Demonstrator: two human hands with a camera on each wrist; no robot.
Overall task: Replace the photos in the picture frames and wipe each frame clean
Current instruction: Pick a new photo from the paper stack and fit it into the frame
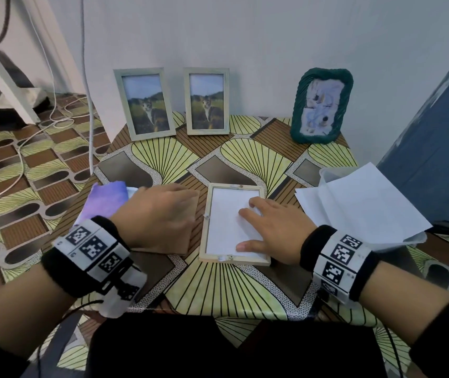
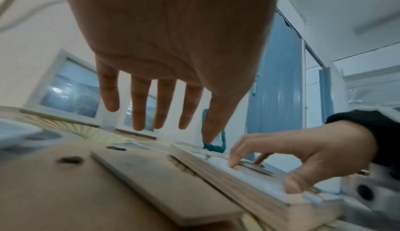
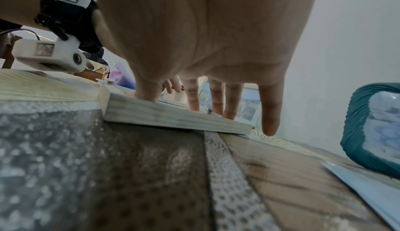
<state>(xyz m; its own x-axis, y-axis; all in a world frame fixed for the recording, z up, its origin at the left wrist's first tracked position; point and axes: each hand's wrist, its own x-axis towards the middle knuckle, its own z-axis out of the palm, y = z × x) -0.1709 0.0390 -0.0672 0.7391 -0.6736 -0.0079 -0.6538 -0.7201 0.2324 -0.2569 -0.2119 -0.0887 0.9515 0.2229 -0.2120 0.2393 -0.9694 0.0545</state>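
- A wooden frame (image 1: pixel 234 257) lies face down on the patterned table (image 1: pixel 245 296), near the front edge, with a white sheet (image 1: pixel 223 222) set into its open back.
- The right hand (image 1: pixel 275 230) rests on that sheet with fingers spread and nearly straight; the thumb sits by the frame's near rail and nothing is clasped.
- The left hand (image 1: pixel 160 214) hovers flat, fingers extended and relaxed, over a brown backing board (image 1: pixel 187 241) that lies just left of the frame. The left wrist view shows a gap between its fingers (image 2: pixel 138 108) and the board, so it holds nothing.
- A purple cloth (image 1: pixel 103 203) lies beside the board, on its left, partly hidden by the left hand.
- Loose white papers (image 1: pixel 359 208) lie on the table's right side.
- Against the wall stand two pale frames, one (image 1: pixel 144 103) and another (image 1: pixel 207 100), each showing a cat photo, and a green frame (image 1: pixel 322 105) further right, well apart from them.
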